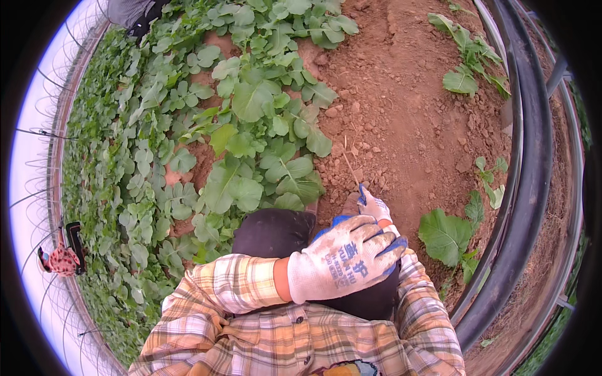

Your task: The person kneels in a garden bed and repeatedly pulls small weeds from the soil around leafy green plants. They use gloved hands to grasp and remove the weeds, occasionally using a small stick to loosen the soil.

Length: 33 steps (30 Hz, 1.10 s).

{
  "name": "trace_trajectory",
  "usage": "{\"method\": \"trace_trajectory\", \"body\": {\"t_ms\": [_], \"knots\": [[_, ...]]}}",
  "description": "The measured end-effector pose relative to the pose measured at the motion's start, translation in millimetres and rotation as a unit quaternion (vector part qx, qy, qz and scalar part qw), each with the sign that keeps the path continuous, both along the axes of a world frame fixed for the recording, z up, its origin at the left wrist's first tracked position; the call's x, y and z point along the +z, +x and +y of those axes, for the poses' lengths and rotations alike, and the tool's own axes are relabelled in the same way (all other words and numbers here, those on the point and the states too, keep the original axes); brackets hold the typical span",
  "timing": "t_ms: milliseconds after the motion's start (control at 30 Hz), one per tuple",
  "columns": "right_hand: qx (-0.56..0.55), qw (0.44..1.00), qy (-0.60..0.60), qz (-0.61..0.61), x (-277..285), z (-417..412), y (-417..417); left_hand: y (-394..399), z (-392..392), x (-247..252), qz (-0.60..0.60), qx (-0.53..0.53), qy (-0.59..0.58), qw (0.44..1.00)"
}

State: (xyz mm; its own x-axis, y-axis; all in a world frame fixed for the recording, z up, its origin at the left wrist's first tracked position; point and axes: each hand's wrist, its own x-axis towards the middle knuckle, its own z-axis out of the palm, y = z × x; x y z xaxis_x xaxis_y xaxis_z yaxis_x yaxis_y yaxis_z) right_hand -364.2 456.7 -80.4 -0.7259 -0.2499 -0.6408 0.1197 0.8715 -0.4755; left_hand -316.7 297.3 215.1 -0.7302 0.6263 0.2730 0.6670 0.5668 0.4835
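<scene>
My left hand (pixel 345 258), in a white knit work glove with a blue coating and printed writing, lies palm down across my dark-trousered right knee (pixel 371 296). Its fingers drape over the knee, a little apart, near my right forearm. Beyond it my right hand (pixel 374 207), in a matching soiled glove, is low at the soil by my right foot. A thin dry stalk (pixel 350 164) runs from its blue fingertips over the reddish-brown soil (pixel 400 122). Whether the fingers grip the stalk or only touch it is unclear. Broad-leaved green crop plants (pixel 287 174) grow just left of the hand.
A dense leafy bed (pixel 141 155) spreads to the left. Single leafy plants (pixel 444 235) stand on the right beside a thick black pipe (pixel 534 155) that curves along the edge. A person in dark clothing (pixel 136 14) is at the upper left; another in red patterned clothing (pixel 63 261) is farther off.
</scene>
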Motion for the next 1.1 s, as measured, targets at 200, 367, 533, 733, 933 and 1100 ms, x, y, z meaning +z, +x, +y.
{"method": "trace_trajectory", "body": {"t_ms": [200, 367, 533, 733, 933, 1100], "knots": [[0.018, 0.998, -0.044, -0.043, 13.8, 29.8, 39.1, 3.7, 6.7, -2.2, 0.001, -0.019, -0.017, 1.000], [0.028, 0.996, -0.050, -0.068, 34.7, 55.6, 52.2, 6.8, 6.5, -10.3, 0.028, 0.005, -0.001, 1.000], [0.055, 0.996, -0.028, -0.071, 55.9, 66.9, 45.7, 13.6, 4.6, -6.5, 0.017, 0.014, -0.003, 1.000], [0.089, 0.986, 0.121, 0.069, 109.6, 57.3, 13.8, -4.9, -43.3, 6.1, 0.003, 0.055, -0.020, 0.998], [0.135, 0.958, 0.207, 0.143, 178.5, 34.3, -67.4, -35.4, -183.1, -117.4, -0.325, 0.235, -0.158, 0.902], [0.299, 0.907, 0.283, 0.093, 195.4, -17.5, -146.4, -57.9, -264.2, -233.0, -0.215, 0.325, -0.222, 0.894]]}}
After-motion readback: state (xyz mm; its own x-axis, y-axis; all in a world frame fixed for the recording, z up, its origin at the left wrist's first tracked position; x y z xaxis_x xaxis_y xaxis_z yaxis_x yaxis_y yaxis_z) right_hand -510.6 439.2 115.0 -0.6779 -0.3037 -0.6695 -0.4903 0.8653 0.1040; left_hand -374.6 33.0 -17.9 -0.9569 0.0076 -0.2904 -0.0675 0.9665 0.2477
